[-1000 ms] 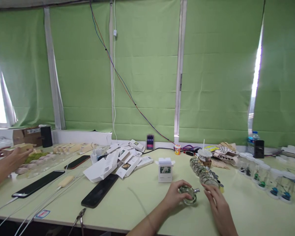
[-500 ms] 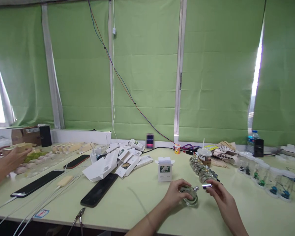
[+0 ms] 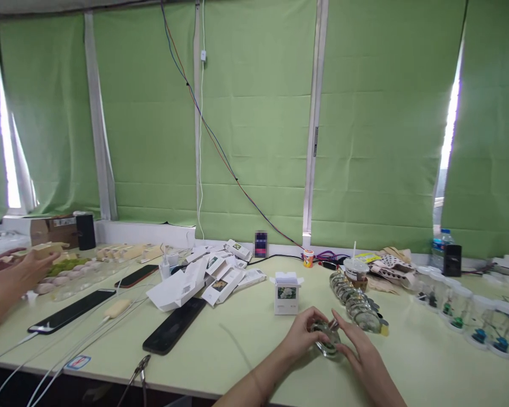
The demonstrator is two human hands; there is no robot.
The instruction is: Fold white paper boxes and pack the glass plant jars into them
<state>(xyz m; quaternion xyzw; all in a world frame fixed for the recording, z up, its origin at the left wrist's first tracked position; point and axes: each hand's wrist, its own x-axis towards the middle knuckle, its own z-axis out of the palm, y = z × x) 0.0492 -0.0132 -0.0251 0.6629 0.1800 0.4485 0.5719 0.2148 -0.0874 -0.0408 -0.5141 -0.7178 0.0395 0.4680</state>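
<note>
My left hand [image 3: 301, 333] is closed around a round clear glass bottle [image 3: 328, 347], held just above the table at the front. Against the bottle's neck, on its right side, my right hand [image 3: 358, 345] pinches a small silver cap [image 3: 333, 324]. Fingers partly cover both the cap and the neck, so how far the cap sits on cannot be made out. Behind my right hand, a row of similar round glass bottles [image 3: 365, 316] lies overlapping on the table. An upright white box [image 3: 285, 305] with a flower picture and raised flaps stands beyond my left hand.
A pile of white boxes [image 3: 220, 282] lies left of centre beside a black phone [image 3: 173, 328]. Pliers [image 3: 141, 367] hang over the front edge. Clear jars [image 3: 477, 319] line the right. Another person's hand [image 3: 23, 274] works at far left. A drink cup [image 3: 355, 267] stands behind the bottles.
My right hand has moved left, bringing the silver cap from a short gap away to the bottle's neck. My left hand keeps its hold. The whole view has shifted slightly.
</note>
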